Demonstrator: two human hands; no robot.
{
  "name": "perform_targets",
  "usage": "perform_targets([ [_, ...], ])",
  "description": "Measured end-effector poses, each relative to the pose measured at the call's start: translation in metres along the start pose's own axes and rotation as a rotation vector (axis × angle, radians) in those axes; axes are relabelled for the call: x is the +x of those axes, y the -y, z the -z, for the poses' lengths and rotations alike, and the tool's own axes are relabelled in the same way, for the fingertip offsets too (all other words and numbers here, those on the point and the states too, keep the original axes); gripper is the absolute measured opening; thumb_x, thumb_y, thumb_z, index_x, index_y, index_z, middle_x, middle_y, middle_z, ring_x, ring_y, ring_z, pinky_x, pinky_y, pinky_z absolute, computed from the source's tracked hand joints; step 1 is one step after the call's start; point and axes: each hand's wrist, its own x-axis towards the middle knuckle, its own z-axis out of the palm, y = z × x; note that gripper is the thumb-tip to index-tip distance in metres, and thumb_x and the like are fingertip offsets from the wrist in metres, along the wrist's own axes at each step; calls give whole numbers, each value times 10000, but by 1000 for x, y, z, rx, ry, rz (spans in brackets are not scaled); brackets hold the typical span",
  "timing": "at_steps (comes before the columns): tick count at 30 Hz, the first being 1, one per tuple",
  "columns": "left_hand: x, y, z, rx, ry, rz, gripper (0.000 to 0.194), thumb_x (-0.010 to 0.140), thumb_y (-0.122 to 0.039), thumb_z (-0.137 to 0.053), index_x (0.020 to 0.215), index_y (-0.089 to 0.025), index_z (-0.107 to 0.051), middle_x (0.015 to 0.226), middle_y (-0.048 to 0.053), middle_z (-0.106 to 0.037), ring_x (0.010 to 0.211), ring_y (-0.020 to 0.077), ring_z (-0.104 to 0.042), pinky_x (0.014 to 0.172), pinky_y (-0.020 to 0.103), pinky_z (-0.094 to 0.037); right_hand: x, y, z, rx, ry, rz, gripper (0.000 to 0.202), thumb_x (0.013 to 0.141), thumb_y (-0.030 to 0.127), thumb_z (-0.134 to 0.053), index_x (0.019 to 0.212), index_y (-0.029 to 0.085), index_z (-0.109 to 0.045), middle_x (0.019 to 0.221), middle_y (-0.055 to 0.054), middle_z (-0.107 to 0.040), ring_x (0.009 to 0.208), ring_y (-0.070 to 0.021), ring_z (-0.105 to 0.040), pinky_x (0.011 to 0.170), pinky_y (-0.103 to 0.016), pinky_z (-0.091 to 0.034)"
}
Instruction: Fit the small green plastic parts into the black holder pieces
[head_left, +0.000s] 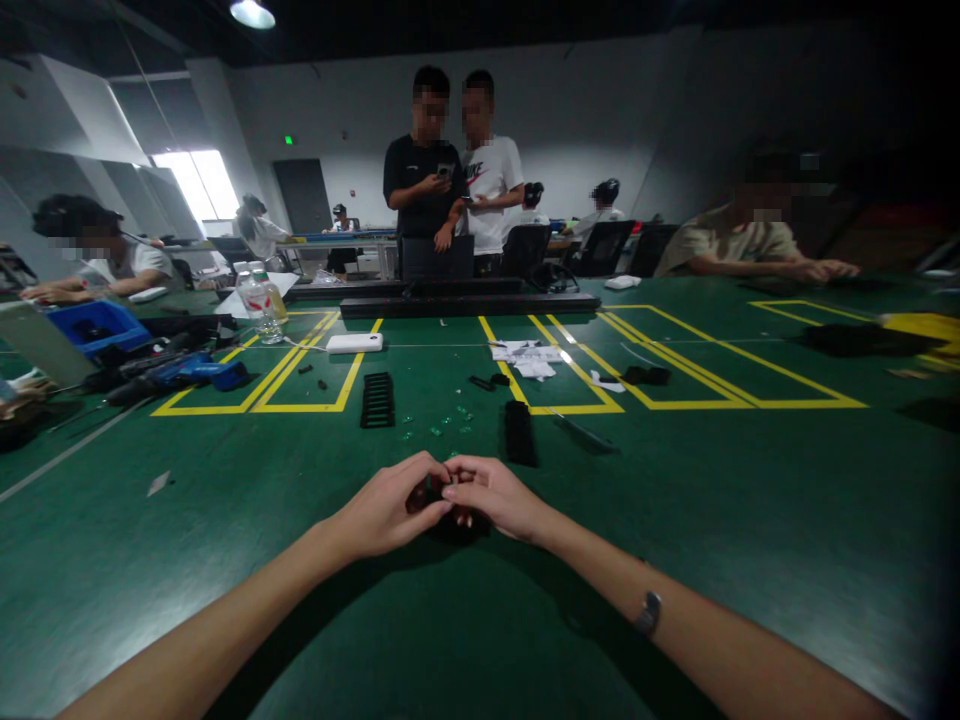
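My left hand [394, 505] and my right hand [501, 497] meet over the green table [300, 620], with fingers and thumbs closed together. Whatever small dark thing lies between the fingertips is too hidden to name. Just beyond them, several small green pieces [436, 431] are scattered on the tabletop. A black slotted rack [377, 400] lies flat past my left hand. Ahead of my right hand is a black oblong block [519, 433]. To its right rests a thin, see-through, blurred item [583, 434].
Yellow tape [300, 408] marks boxes across the table. A white power bank [355, 344], papers [529, 355] and bottles [260, 305] stand further off. At left are a blue power tool [217, 373] and a blue bin [101, 325]. Other people sit or stand around.
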Motion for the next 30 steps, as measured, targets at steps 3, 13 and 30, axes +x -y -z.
perform_targets([
  [3,-1,0,0,-6,5,9,228,966,-348,-543,1129,-188,-552,1020,59,-596,795,148,-571,706,271,-451,0,-1,1,-4,4,11,288,814,362,-737,979,143,-648,731,19,-594,549,-75,-557,517,-193,-454],
  [13,0,0,0,-3,6,6,207,965,-337,-543,1111,-191,-552,1017,56,-591,820,155,-573,731,279,-451,0,-2,2,-18,7,9,264,820,341,-732,964,142,-637,737,16,-599,558,-77,-560,529,-193,-463],
  [30,0,0,-1,-30,-2,13,207,962,-332,-548,1121,-199,-543,1021,47,-588,815,151,-555,720,274,-432,0,-2,1,-7,9,19,233,862,324,-694,974,124,-652,716,4,-606,544,-80,-576,503,-181,-462],
])
